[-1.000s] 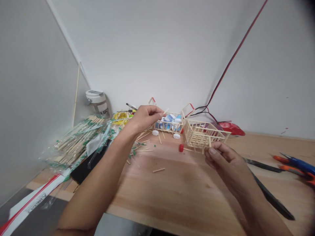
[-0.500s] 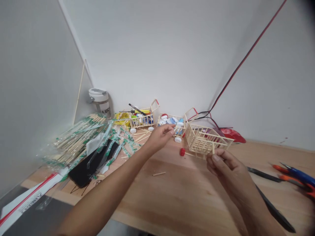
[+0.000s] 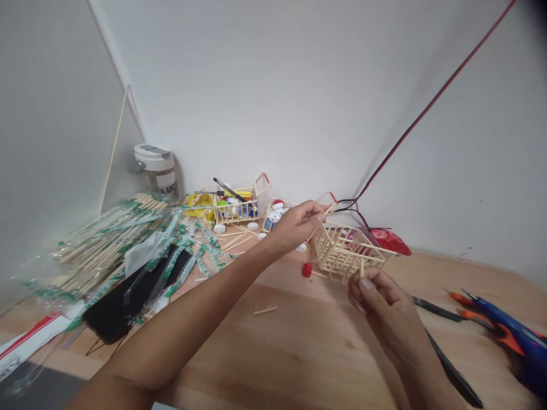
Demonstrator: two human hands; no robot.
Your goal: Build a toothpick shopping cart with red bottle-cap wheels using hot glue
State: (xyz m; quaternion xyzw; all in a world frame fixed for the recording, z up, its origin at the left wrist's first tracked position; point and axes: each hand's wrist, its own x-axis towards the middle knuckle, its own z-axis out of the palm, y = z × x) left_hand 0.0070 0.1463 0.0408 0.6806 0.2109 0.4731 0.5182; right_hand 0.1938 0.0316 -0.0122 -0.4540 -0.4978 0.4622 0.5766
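My right hand (image 3: 380,293) is closed in a pinch on a short wooden stick (image 3: 362,266), which stands upright just in front of a small basket made of wooden sticks (image 3: 342,250). Above the basket's left rear side, my left hand (image 3: 299,225) is pinched shut, with a pale piece of wooden stick (image 3: 331,209) at its fingertips. A red-topped stick handle rises right behind those fingers. Left of the basket lies a small red cap (image 3: 306,270). A loose short stick (image 3: 265,311) rests on the wooden table between my arms.
Two small stick carts with bottle caps stand by the wall, including one cart (image 3: 237,213) holding pens. Packaged chopsticks (image 3: 106,245), a black phone (image 3: 115,302) and a lidded cup (image 3: 156,171) are at left. A blue glue gun (image 3: 499,319) with a black cord lies at right.
My left hand has moved right and slightly up, from beside the middle cart to the basket's handle. My right hand still holds its stick. The view has shifted a little.
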